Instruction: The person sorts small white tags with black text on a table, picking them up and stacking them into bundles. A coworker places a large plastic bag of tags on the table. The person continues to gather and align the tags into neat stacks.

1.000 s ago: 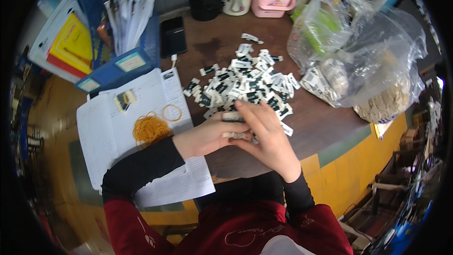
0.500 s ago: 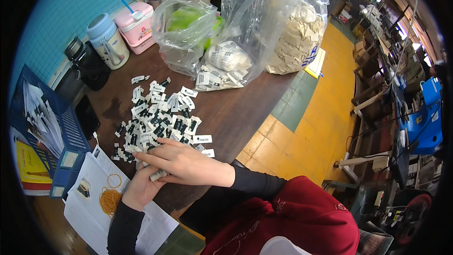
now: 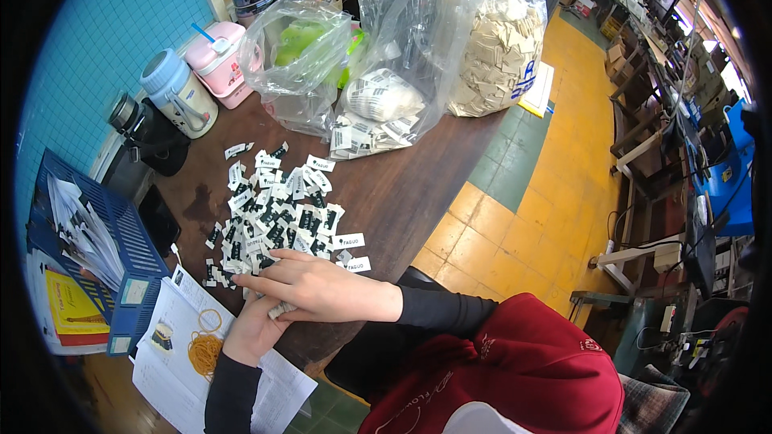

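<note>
Right at the near edge of the table (image 3: 394, 201), the right hand (image 3: 312, 285) lies across the left hand (image 3: 251, 329), and there's a small stack of labels (image 3: 281, 310) peeking out between them! The left fingers are curled in around that stack; the right fingers stretch long and close together over the top, and whether they pinch anything I cannot tell. Just beyond the fingertips, the heap of black-and-white woven labels (image 3: 277, 217) spreads inward from the near edge, two strays lying flat on its right side. Over at the near left corner, a tangle of orange rubber bands (image 3: 206, 354) sits on the written papers (image 3: 277, 394), beside the blue file basket (image 3: 145, 261). And toward the right end, clear plastic bags: one with white labels (image 3: 386, 100), a bulging one with beige pieces (image 3: 497, 56).
</note>
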Demonstrator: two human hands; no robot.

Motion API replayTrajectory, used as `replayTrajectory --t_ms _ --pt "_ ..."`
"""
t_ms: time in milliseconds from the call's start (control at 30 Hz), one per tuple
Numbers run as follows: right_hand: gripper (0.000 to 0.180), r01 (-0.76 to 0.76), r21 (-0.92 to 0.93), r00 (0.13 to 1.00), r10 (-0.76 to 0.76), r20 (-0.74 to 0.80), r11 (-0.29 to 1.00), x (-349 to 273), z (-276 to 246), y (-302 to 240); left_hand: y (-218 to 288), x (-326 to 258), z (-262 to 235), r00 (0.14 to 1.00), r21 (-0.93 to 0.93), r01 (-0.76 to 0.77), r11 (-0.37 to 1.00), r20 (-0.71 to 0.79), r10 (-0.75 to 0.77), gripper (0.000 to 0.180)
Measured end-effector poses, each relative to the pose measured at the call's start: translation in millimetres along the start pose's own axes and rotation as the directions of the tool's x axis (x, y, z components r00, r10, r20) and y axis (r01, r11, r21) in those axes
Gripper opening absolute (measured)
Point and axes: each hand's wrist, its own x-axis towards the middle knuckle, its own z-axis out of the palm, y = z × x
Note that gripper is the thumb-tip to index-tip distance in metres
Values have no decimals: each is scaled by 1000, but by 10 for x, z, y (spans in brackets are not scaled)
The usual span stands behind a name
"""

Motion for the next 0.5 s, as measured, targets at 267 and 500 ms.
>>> replayTrajectory --t_ms 267,500 --pt "87 -6 19 1000 6 -14 1000 -3 4 -14 -10 -5 -5 1000 -4 12 1000 -24 -12 53" --pt "85 0 3 1000 0 -28 1000 -12 -7 -27 1 -7 4 1000 -53 3 999 30 -1 45"
